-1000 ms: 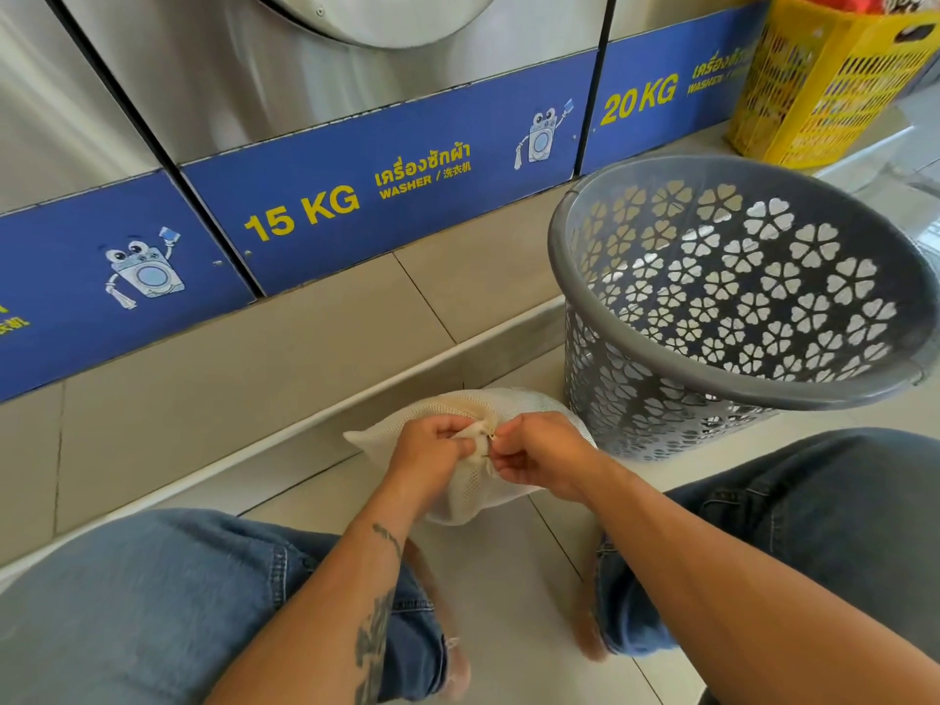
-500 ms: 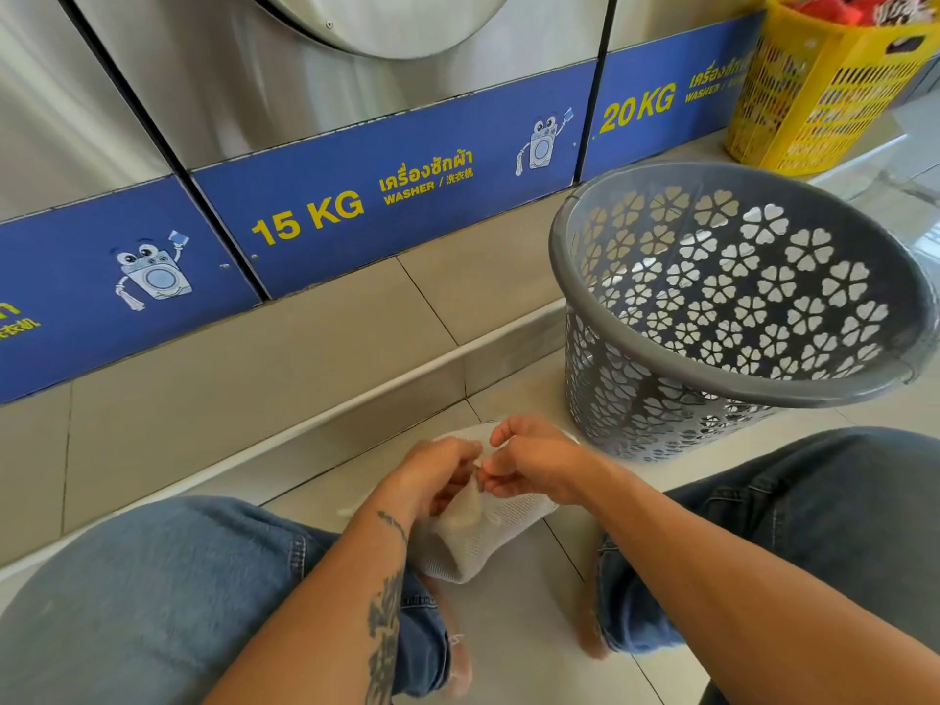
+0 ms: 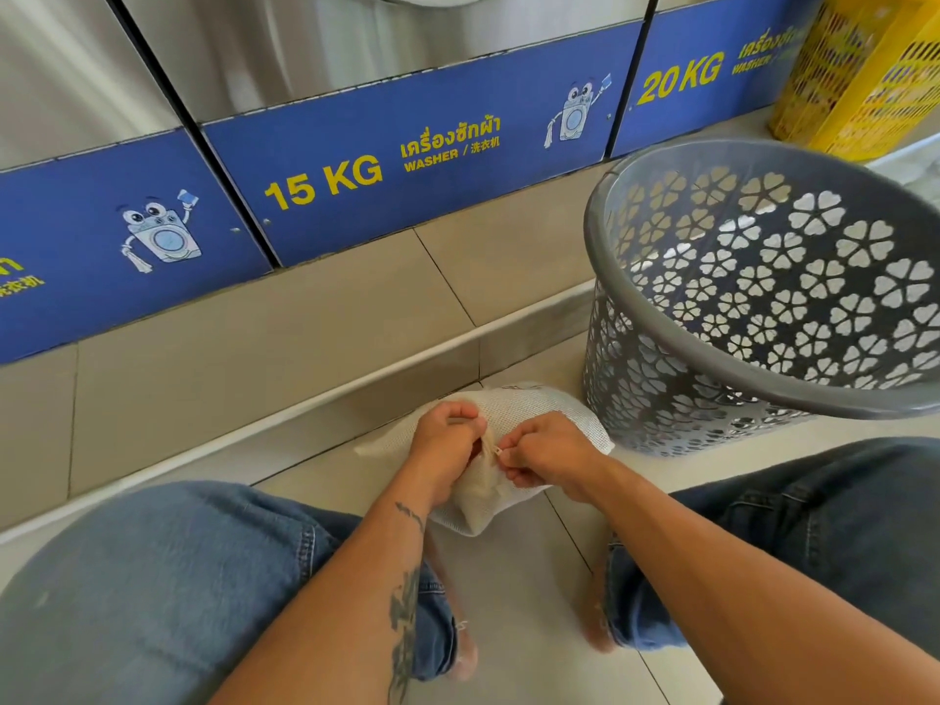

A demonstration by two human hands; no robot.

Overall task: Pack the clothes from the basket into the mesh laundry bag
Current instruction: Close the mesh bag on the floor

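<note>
Left hand: we see our left hand closed on the top edge of the mesh laundry bag, fingers curled and pinching the gathered fabric at its middle.
Right hand: our right hand is closed too, its fingertips pinching a small pale tab at the same spot on the bag; we take it for the zip pull, but it is too small for us to be sure.
Hands together: the two hands meet almost knuckle to knuckle over the bag, between our knees.
Mesh laundry bag: it is white and bulging, and lies on the tiled floor just in front of the raised tiled step; part of it hangs below our hands.
Clothes: we cannot make out any garment through the mesh.
Basket: the grey basket with flower-shaped cut-outs stands on the floor to the right of the bag, near it but not clearly touching; what we see of its inside shows only wall.
Legs: our knees in blue jeans frame the bag left and right.
Background: washers with blue panels marked 15 KG and 20 KG rise behind the step.
Far right: a yellow crate sits on the step at the top corner.
</note>
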